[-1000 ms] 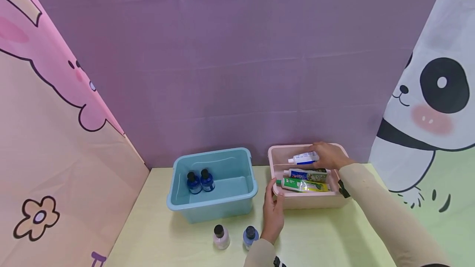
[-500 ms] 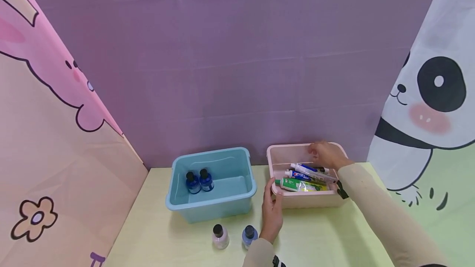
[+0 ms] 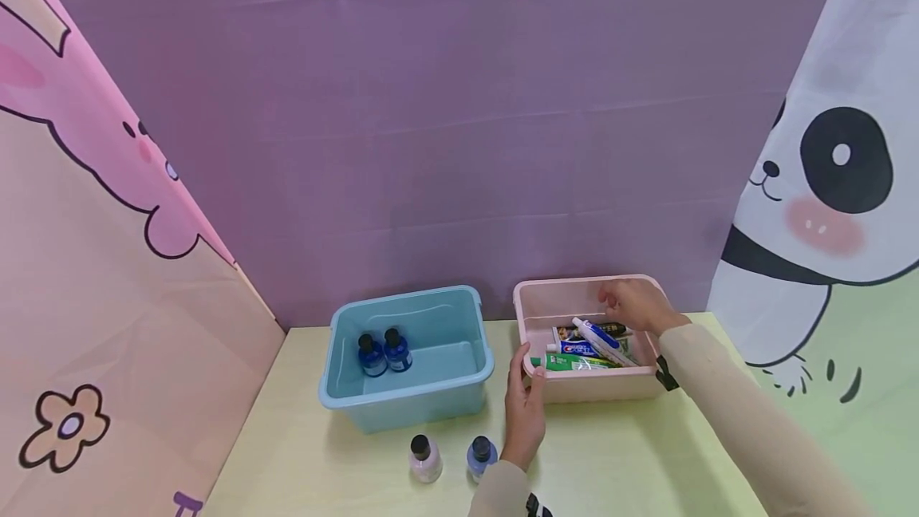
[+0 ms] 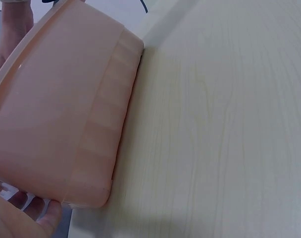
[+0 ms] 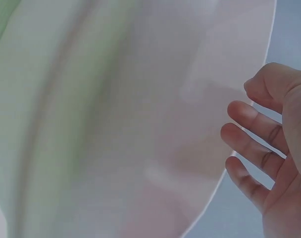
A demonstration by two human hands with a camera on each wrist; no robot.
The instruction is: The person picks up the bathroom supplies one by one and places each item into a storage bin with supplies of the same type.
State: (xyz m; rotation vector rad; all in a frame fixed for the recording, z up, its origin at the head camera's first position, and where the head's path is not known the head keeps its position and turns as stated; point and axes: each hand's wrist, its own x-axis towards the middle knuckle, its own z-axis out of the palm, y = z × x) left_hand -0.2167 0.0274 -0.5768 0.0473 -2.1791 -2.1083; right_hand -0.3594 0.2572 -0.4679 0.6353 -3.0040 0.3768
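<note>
A pink bin stands on the table and holds several toothpaste tubes. A white and blue toothpaste tube lies slantwise over a blue one, a green one and a dark one. My left hand grips the bin's near left corner, fingers along its side and thumb at the front. In the left wrist view the left fingers touch the bin wall. Over the bin's back right part hovers my right hand, fingers loosely curled around nothing. The right wrist view shows those fingers apart.
Left of the pink bin stands a light blue bin with two dark blue bottles inside. In front are a pink bottle and a blue bottle, both black-capped. A purple curtain hangs behind.
The white and blue tube left my right hand, fell onto the other tubes and turned to a steeper slant. The dark tube shows more now. My left hand keeps its place.
</note>
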